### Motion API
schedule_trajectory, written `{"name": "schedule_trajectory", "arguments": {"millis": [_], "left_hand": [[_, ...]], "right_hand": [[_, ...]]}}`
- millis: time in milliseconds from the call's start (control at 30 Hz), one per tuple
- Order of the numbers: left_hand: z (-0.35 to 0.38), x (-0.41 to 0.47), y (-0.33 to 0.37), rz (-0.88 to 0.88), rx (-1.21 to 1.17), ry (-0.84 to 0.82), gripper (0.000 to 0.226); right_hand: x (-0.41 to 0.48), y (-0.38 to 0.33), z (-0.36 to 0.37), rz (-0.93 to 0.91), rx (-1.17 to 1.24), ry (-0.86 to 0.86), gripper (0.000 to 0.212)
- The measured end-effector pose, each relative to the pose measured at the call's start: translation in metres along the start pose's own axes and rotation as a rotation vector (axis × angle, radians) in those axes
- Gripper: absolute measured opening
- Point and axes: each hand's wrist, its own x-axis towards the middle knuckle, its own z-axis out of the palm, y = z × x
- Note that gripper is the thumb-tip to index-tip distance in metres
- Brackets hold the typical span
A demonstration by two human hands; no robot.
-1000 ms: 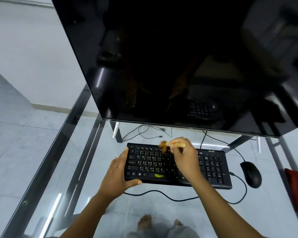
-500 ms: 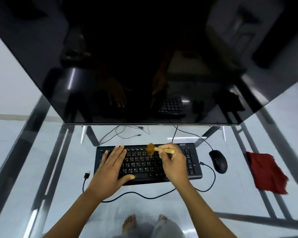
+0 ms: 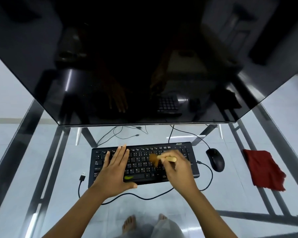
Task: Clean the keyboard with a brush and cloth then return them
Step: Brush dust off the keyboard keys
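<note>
- Small wooden-handled brush (image 3: 162, 158), frame centre: brown bristles motion-blurred.
- Black plastic keyboard (image 3: 144, 163): left keys hidden under the flat left hand (image 3: 114, 170).
- Large glossy black monitor (image 3: 144, 57): cut off at top edge.

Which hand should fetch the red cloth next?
Probably the right hand: the cloth lies on its side, beyond the mouse, though it holds the brush. The left hand lies flat on the keyboard, farther away.

Black gear, red cloth
The keyboard (image 3: 141, 158) was black with white legends and a yellow-green smear near its 6 o'clock edge; the brush (image 3: 162, 158) tan-handled, brown-bristled; the cloth (image 3: 263, 169) at 3 o'clock dark red; the mouse (image 3: 215, 159) black.
</note>
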Motion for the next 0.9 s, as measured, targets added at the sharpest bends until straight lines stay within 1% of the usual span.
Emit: {"name": "schedule_trajectory", "arguments": {"millis": [33, 67, 133, 167, 200, 233, 267, 300, 333, 400, 433, 467, 500, 533, 567, 600, 667, 700, 767, 800, 867, 900], "left_hand": [[0.001, 0.0, 0.0, -0.004, 0.014, 0.0, 0.125], [0.001, 0.0, 0.001, -0.009, 0.03, -0.004, 0.124], [0.001, 0.0, 0.001, -0.021, 0.056, -0.027, 0.124], [0.0, 0.001, 0.001, -0.026, 0.058, -0.037, 0.124], [0.0, 0.001, 0.001, -0.027, 0.055, -0.043, 0.124], [0.0, 0.001, 0.001, -0.028, 0.049, -0.046, 0.125], [0.0, 0.001, 0.001, -0.026, 0.046, -0.045, 0.125], [-0.001, 0.001, 0.001, -0.023, 0.048, -0.044, 0.125], [-0.001, 0.001, 0.001, -0.017, 0.054, -0.042, 0.125], [-0.001, 0.0, -0.001, -0.006, 0.057, -0.032, 0.125], [-0.001, 0.0, -0.002, 0.0, 0.056, -0.029, 0.125], [-0.002, 0.0, -0.002, 0.007, 0.054, -0.031, 0.125], [-0.003, 0.0, -0.002, 0.015, 0.049, -0.035, 0.125], [-0.004, 0.001, -0.003, 0.019, 0.045, -0.038, 0.125], [-0.005, 0.002, -0.003, 0.022, 0.044, -0.038, 0.125], [-0.005, 0.002, -0.003, 0.025, 0.045, -0.042, 0.125], [-0.007, 0.003, -0.004, 0.025, 0.056, -0.056, 0.127], [-0.008, 0.004, -0.005, 0.025, 0.062, -0.062, 0.128], [-0.009, 0.005, -0.006, 0.022, 0.07, -0.076, 0.129], [-0.009, 0.006, -0.005, 0.017, 0.072, -0.083, 0.129], [-0.012, 0.005, -0.001, 0.004, 0.068, -0.088, 0.126], [-0.013, 0.005, 0.001, 0.0, 0.066, -0.091, 0.125]], "right_hand": [[0.0, 0.001, 0.0, -0.007, 0.003, 0.041, 0.014], [0.0, 0.0, -0.002, -0.026, -0.005, 0.037, 0.013], [0.0, 0.001, 0.003, -0.097, -0.043, -0.167, 0.012], [0.001, 0.0, 0.004, -0.116, -0.11, -0.201, 0.013], [0.004, 0.0, 0.005, -0.072, -0.104, -0.171, 0.014], [0.01, 0.001, 0.006, -0.029, -0.094, -0.051, 0.016], [0.016, -0.001, 0.004, 0.037, -0.047, 0.029, 0.018], [0.019, -0.003, 0.003, 0.038, -0.051, 0.06, 0.018], [0.02, -0.006, 0.003, 0.025, -0.016, 0.024, 0.015], [0.023, -0.006, 0.013, -0.039, -0.006, -0.154, 0.01], [0.024, -0.01, 0.014, -0.04, -0.033, -0.18, 0.011], [0.028, -0.01, 0.016, -0.004, -0.018, -0.149, 0.011], [0.033, -0.009, 0.015, 0.044, -0.019, -0.032, 0.012], [0.035, -0.01, 0.012, 0.069, 0.005, 0.032, 0.012], [0.036, -0.009, 0.008, 0.065, -0.009, 0.023, 0.012], [0.035, -0.006, 0.008, 0.047, -0.008, -0.033, 0.012], [0.031, -0.005, 0.007, -0.014, -0.11, -0.174, 0.012], [0.031, -0.004, 0.006, -0.01, -0.148, -0.156, 0.014], [0.032, 0.002, -0.001, 0.096, -0.112, 0.03, 0.015], [0.031, 0.005, -0.007, 0.127, -0.07, 0.03, 0.012], [0.025, 0.011, -0.01, 0.089, -0.059, -0.068, 0.007], [0.023, 0.014, -0.013, 0.063, -0.11, -0.109, 0.007]]}}
